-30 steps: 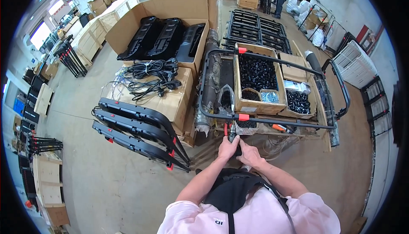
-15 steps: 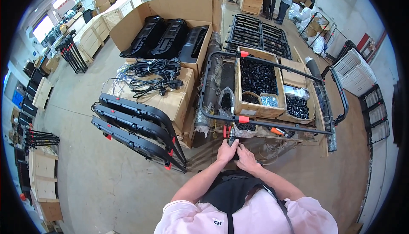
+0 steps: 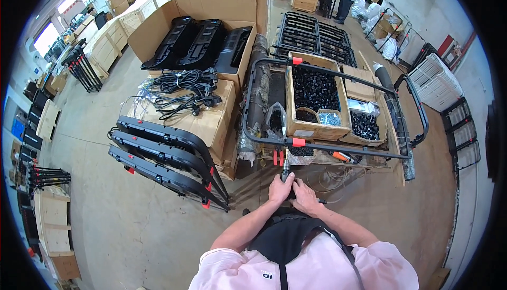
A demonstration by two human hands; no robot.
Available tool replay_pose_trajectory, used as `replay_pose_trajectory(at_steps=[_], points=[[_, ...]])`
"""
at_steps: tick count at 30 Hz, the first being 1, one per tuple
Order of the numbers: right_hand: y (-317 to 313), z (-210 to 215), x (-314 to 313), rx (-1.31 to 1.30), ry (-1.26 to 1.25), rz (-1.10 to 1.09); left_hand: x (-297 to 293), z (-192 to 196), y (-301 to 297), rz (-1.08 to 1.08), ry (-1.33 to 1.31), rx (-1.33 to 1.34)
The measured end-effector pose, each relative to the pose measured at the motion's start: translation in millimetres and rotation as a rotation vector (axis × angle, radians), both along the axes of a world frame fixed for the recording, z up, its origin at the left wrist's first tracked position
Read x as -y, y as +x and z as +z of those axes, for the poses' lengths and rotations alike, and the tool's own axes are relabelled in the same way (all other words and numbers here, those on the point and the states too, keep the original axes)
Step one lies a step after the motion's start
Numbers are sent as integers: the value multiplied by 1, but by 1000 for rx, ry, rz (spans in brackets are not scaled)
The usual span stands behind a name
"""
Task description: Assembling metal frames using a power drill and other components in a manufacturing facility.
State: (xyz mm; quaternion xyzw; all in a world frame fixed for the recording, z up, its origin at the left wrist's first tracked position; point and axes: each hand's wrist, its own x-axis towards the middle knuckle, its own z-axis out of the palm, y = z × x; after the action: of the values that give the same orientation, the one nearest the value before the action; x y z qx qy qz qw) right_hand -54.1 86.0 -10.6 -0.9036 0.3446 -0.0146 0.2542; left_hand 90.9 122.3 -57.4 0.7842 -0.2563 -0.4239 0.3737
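Note:
Both hands are closed round a dark power screwdriver (image 3: pixel 285 174) in front of my body. My left hand (image 3: pixel 281 188) grips it just behind the metal nose, and my right hand (image 3: pixel 305 195) wraps it from the right side. Its thin bit points away from me, close to the near rail of a black tubular frame (image 3: pixel 348 150); I cannot tell whether they touch. A red clip (image 3: pixel 299 142) sits on that rail, just right of the bit. Red-handled pliers (image 3: pixel 278 157) are just left of the bit.
Under the frame stand a wooden box (image 3: pixel 319 130) of black caps and screws and a carton (image 3: pixel 364 140) of black parts. An orange-and-black tool (image 3: pixel 344 156) lies near the pallet edge. At left, black curved panels (image 3: pixel 163 155) lean beside a carton carrying coiled cables (image 3: pixel 182 86).
The frame and boxes have shifted slightly up and left in the view. My hands and the screwdriver sit a little farther back from the near rail.

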Motion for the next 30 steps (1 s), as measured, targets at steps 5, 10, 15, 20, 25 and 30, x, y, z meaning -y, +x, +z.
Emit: replay_pose_trajectory(at_steps=[5,10,15,20,25,30], points=[[-14,1,-3,-83,7,-117,6,-3,-18,-50,-5,-6],[-20,1,10,-61,10,-155,19,-6,-24,-52,-41,5],[-27,-4,17,-32,8,-105,23,-12,-28,-25,-54,14],[-29,2,22,-40,1,-117,28,-13,-28,-52,-44,16],[-29,-1,28,-6,27,-101,33,-9,-25,-55,-18,14],[-29,0,31,-35,105,-131,34,3,-25,-109,12,50]])
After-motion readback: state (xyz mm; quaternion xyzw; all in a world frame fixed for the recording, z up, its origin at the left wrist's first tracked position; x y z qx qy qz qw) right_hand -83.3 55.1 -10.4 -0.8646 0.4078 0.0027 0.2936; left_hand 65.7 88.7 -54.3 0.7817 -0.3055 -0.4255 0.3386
